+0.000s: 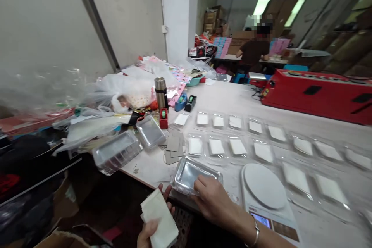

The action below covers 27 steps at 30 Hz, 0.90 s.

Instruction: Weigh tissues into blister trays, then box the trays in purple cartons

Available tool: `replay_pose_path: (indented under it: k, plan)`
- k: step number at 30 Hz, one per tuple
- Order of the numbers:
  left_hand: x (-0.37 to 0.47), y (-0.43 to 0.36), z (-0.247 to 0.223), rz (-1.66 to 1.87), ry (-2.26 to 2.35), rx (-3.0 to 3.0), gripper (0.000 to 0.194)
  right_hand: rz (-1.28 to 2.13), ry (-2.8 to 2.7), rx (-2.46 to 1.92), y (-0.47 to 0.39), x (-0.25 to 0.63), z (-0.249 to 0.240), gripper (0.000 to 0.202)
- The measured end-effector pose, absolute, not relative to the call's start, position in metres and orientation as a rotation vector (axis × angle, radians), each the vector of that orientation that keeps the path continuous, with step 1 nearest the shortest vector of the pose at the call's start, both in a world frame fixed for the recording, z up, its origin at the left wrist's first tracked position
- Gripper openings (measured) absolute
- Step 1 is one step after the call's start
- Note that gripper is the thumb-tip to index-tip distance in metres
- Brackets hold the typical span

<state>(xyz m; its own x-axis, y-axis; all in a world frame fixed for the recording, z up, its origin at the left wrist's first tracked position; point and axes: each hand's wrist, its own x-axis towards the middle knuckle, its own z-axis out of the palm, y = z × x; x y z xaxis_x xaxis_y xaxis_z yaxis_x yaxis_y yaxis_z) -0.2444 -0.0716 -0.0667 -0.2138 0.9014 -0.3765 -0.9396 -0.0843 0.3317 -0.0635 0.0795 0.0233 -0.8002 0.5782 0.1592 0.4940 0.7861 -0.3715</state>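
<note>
Cream-white, flat rectangular sheets (161, 217) form a loose pack gripped in my left hand (148, 230), thumb on top, beyond the worktop's (229, 97) near edge. My right hand (210, 193) bends its fingers against a clear, shallow rectangular plastic tray (190, 176) lying at that edge; I cannot tell whether they grip the rim. Principal hazards, in my judgement: (a) the pack's uneven corners suggest that a slack thumb would let sheets slide down past the edge; (b) a push toward me could tip the tray off it; (c) my right forearm, with its silver bangle (256, 232), passes close to the white round-topped digital scale (266, 186), and a sideways sweep could jolt it, or beyond it disturb the white rectangular pads (237, 146) set out in rows toward the far edge.
</note>
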Motion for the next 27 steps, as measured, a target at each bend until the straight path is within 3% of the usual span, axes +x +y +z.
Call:
replay_pose_path:
  k: [6, 11, 16, 20, 23, 27]
  plan:
    - [-0.234, -0.069, -0.085, 1.551, 0.765, -0.152, 0.087, 0.491, -2.71, -1.028, 0.074, -0.048, 0.016, 0.01]
    - [-0.233, -0.067, -0.06, 1.614, 0.889, -0.094, 0.096, 0.559, -2.647, -0.96, 0.08, -0.05, 0.035, 0.008]
    - [-0.217, -0.057, -0.007, 1.72, 0.863, 0.088, 0.099, 1.077, -2.031, -0.952, 0.104, -0.029, 0.067, 0.016]
    - [-0.2, -0.032, 0.018, 1.693, 0.806, 0.215, 0.103, 1.586, -1.353, -0.879, 0.125, -0.004, 0.072, 0.04]
    - [-0.196, -0.009, 0.012, 1.671, 0.768, 0.286, 0.102, 1.84, -1.043, -0.785, 0.132, 0.007, 0.065, 0.049]
    - [-0.201, 0.02, -0.014, 1.462, 0.807, 0.248, 0.094, 2.036, -1.028, -0.764, 0.13, 0.011, 0.052, 0.056]
